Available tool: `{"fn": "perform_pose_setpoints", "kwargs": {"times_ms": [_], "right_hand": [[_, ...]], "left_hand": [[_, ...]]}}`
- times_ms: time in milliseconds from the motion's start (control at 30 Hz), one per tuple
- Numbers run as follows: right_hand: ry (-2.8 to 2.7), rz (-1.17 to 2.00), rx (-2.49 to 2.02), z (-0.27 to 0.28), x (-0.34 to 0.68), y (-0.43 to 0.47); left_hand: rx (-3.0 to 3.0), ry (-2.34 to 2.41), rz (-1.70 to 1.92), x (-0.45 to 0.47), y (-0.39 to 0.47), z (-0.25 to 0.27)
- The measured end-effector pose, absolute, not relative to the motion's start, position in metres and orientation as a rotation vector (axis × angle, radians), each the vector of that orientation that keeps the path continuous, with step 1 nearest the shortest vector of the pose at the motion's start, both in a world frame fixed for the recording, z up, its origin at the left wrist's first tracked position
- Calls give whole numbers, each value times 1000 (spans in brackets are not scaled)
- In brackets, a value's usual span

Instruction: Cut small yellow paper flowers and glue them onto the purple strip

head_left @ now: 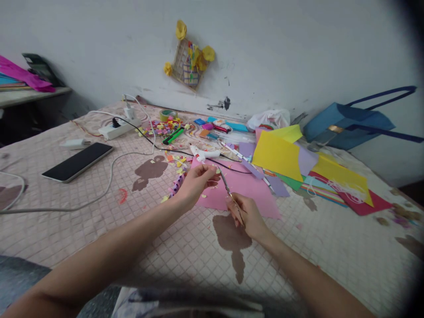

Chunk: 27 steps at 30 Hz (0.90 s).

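My left hand [200, 179] is pinched above the pink paper sheet [241, 190], its fingertips closed on a small pale paper piece [218, 170]. In my right hand [247, 212] is a slim metal tool [227, 187] that looks like tweezers, its tip reaching to the left fingertips. Whether its jaws grip the piece is too small to tell. Just behind the hands a white glue gun [205, 153] lies at the pink sheet's far edge. A strip with purple pieces [176, 185] is partly hidden behind my left wrist.
Small paper cutouts [162, 128] lie around a green cutter [173, 135] and a tape roll [168, 115]. To the left are a phone [78, 162], a power strip [119, 128] and trailing cables. Yellow paper [278, 154] and a blue bag [347, 126] are at right.
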State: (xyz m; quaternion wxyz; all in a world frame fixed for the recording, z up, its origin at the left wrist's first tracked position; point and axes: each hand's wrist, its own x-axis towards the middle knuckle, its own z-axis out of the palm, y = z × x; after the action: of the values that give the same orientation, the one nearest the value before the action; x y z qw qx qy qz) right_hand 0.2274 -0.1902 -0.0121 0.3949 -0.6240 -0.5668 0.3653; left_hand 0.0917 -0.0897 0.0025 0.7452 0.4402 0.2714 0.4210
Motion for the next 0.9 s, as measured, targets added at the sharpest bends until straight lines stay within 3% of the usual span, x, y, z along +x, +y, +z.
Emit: {"fn": "perform_pose_setpoints", "kwargs": {"times_ms": [900], "right_hand": [[-1459,915,-1593,-10,228,-190]], "left_hand": [[1005,614,953,91,-88,-2]]}}
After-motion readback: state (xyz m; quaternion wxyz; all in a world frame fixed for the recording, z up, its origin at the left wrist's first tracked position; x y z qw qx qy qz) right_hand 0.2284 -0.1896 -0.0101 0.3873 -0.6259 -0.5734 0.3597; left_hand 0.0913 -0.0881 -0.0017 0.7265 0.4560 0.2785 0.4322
